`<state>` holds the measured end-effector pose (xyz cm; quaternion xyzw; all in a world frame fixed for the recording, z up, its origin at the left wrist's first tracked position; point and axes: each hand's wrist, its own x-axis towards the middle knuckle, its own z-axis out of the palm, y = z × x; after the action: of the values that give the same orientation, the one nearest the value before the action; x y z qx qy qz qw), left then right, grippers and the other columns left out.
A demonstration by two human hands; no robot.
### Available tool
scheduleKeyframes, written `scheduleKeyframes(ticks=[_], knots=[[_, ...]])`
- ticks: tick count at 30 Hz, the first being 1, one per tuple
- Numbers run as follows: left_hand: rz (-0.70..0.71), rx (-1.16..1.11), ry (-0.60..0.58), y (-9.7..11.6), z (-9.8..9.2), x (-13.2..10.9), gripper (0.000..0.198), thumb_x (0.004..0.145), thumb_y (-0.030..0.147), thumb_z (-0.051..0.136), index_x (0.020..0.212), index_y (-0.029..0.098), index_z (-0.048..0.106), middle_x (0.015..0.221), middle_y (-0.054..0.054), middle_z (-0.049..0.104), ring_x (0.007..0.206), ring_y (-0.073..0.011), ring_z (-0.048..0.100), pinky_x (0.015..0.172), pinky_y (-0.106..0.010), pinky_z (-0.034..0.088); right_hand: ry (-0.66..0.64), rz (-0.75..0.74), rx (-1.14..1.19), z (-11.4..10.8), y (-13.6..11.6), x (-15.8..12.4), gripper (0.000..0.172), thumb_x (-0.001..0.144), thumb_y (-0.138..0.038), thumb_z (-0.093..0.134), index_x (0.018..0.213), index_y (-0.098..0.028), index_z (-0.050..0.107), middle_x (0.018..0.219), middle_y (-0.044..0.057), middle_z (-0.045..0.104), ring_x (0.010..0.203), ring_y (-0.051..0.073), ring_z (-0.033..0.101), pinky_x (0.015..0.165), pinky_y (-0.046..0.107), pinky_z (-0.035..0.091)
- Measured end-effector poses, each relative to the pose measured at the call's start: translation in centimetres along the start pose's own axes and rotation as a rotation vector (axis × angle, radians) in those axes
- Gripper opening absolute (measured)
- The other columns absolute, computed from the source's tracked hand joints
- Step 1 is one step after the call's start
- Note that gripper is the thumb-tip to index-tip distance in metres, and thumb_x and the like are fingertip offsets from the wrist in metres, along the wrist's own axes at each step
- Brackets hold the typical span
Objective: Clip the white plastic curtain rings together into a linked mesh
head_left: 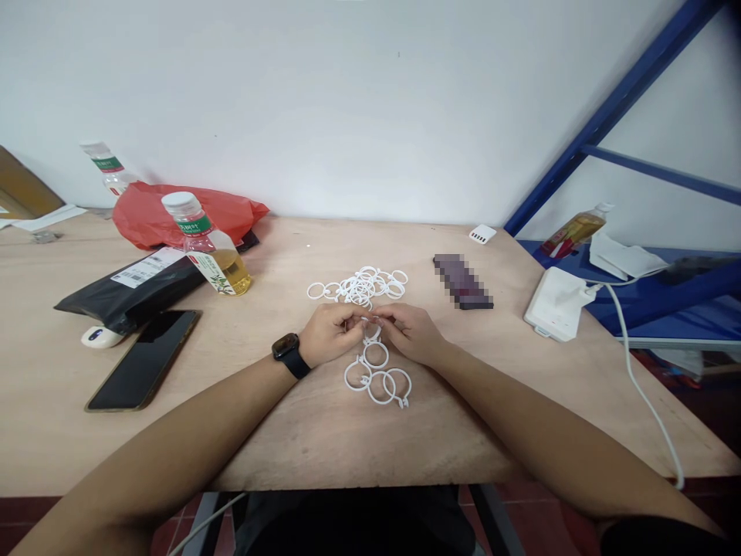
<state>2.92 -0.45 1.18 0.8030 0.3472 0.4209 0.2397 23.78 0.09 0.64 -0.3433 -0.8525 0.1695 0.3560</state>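
My left hand (331, 333), with a dark watch on its wrist, and my right hand (410, 332) meet at the middle of the table. Their fingertips pinch one white plastic ring (373, 337) from both sides, near its top. Just below it lie several more white rings (376, 355), some overlapping, each with a small clasp-like tab. Beyond my fingers spreads a loose pile of the same white rings (362, 286). My fingers partly cover the top of the held ring.
On the left are a phone (144, 361), a black parcel (124, 297), a drink bottle (223, 262) and a red bag (156, 205). A blurred-out dark item (463, 282), a white power strip (559, 303) and its cable (637, 378) are on the right.
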Motion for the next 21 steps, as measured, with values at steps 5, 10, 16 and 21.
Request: scheduleKeyframes(ticks=[5, 10, 16, 21], knots=[[0.031, 0.002, 0.027, -0.2, 0.1, 0.1, 0.020, 0.073, 0.011, 0.052, 0.082, 0.016, 0.069, 0.071, -0.001, 0.069, 0.060, -0.0098, 0.058, 0.059, -0.020, 0.045, 0.006, -0.021, -0.010, 0.2, 0.1, -0.1, 0.020, 0.095, -0.023, 0.052, 0.107, -0.025, 0.068, 0.093, 0.003, 0.075, 0.081, 0.017, 0.069, 0.076, 0.030, 0.053], [0.049, -0.009, 0.036, -0.3, 0.0, 0.1, 0.023, 0.069, 0.009, 0.049, 0.081, 0.016, 0.068, 0.071, -0.002, 0.069, 0.060, -0.0108, 0.058, 0.060, -0.022, 0.045, -0.013, -0.030, -0.005, 0.0, 0.0, -0.1, 0.020, 0.092, -0.025, 0.057, 0.109, -0.023, 0.067, 0.093, 0.004, 0.075, 0.081, 0.018, 0.069, 0.074, 0.031, 0.053], [0.082, 0.018, 0.095, 0.0, -0.3, 0.0, 0.017, 0.067, 0.008, 0.050, 0.073, 0.016, 0.064, 0.065, 0.000, 0.066, 0.053, -0.0091, 0.052, 0.054, -0.021, 0.041, 0.098, 0.098, 0.018, -0.3, 0.6, 0.0, 0.018, 0.090, -0.027, 0.058, 0.106, -0.022, 0.066, 0.096, 0.005, 0.073, 0.084, 0.018, 0.068, 0.075, 0.032, 0.055], [0.082, 0.009, 0.040, 0.0, -0.6, 0.0, 0.028, 0.075, 0.008, 0.047, 0.088, 0.016, 0.070, 0.075, -0.003, 0.071, 0.061, -0.0115, 0.061, 0.059, -0.023, 0.047, 0.252, 0.250, -0.030, -0.9, 2.2, 0.3, 0.016, 0.087, -0.026, 0.059, 0.101, -0.022, 0.065, 0.097, 0.005, 0.071, 0.085, 0.020, 0.066, 0.082, 0.037, 0.054]])
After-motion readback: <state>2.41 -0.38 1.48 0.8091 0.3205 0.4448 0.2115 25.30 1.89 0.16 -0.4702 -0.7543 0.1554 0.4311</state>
